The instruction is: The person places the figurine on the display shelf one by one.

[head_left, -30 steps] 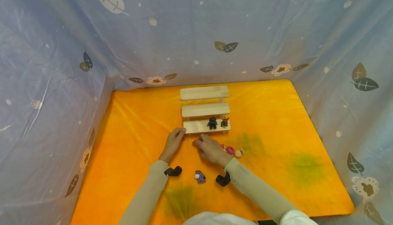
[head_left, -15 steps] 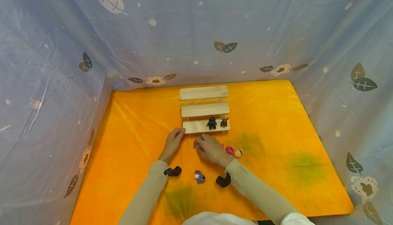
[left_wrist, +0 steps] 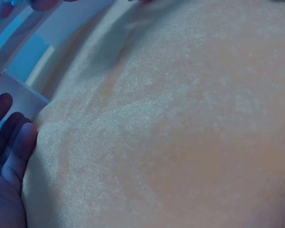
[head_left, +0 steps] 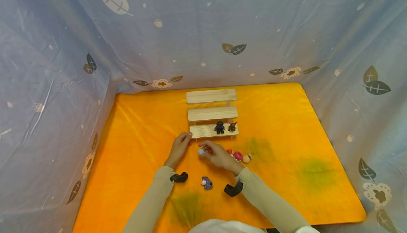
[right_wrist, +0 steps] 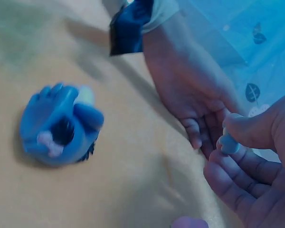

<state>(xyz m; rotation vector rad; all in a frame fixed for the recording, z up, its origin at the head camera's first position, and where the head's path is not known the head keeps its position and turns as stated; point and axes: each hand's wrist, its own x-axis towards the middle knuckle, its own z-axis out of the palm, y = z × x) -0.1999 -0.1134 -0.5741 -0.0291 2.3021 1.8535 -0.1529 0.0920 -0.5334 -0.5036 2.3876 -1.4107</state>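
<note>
A three-tier wooden shelf [head_left: 212,114] stands on the orange cloth [head_left: 143,127]. Its lowest tier carries a black figure [head_left: 219,127] and a brown figure [head_left: 232,126]. My left hand [head_left: 186,139] rests with relaxed fingers [left_wrist: 12,142] against the left end of that tier. My right hand [head_left: 203,150] pinches a small light-blue figure [head_left: 201,151] just above the cloth, in front of the shelf. In the right wrist view the same light-blue figure [right_wrist: 228,142] sits between thumb and fingertips, close to the left hand [right_wrist: 190,95].
A blue-purple toy [head_left: 207,183] [right_wrist: 59,126] lies on the cloth between my forearms. A pink toy [head_left: 237,156] and an orange one [head_left: 246,159] lie right of my right hand. Patterned grey-blue fabric walls [head_left: 63,84] enclose the cloth on three sides.
My right hand has picked the small light-blue figure up off the cloth and raised it slightly to the left. The left hand has stayed at the shelf's end.
</note>
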